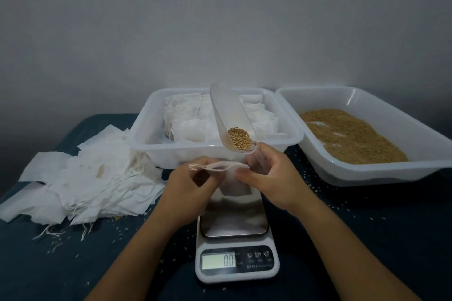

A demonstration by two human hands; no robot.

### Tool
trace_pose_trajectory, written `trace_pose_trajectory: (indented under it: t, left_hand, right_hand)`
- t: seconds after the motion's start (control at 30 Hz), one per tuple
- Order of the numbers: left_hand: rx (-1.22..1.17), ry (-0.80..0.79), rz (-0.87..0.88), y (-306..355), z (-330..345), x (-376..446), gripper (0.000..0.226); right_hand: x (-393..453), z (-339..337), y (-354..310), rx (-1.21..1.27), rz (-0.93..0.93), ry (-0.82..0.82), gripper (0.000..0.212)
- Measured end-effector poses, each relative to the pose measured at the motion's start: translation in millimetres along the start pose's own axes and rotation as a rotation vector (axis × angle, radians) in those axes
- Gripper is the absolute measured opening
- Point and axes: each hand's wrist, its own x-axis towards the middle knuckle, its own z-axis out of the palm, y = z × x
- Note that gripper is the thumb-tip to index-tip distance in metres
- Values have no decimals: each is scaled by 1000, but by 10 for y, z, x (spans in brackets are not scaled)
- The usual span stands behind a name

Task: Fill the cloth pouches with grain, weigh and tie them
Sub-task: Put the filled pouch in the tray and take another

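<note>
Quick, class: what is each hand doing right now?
Left hand: pinching the pouch mouth open over the scale.
Right hand: holding the scoop and the pouch's other edge.

Table (367, 239): dark blue cloth, speckled with pale stray grains. Far trays: left tray (146, 139) translucent white, holding white filled pouches (190, 120); right tray (342, 171) the same white, holding golden-brown grain (352, 137). Scoop (230, 110): clear, with tan grain (240, 140) at its lower end. Loose pouches (80, 183), left: white, a few faint brown stains. Scale (236, 247): white body, steel-grey platform, black panel, pale grey display. Wall (220, 19): plain grey.
</note>
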Motion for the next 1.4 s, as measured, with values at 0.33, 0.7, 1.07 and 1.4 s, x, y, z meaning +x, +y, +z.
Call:
trace_pose_trajectory:
  t: [0.33, 0.7, 1.07, 1.4]
  left_hand:
    - [112, -102, -69, -99, -2, -17, 19]
    - [276, 27, -67, -236, -27, 5, 20]
    - [205, 337, -321, -508, -90, 127, 7]
    - [197, 268, -291, -431, -75, 110, 6]
  right_hand:
    - [-32, -93, 96, -262, 121, -123, 29]
    - [13, -185, 113, -235, 61, 57, 26]
    - [25, -177, 126, -241, 33, 203, 12]
    - [-2, -179, 94, -273, 26, 210, 11]
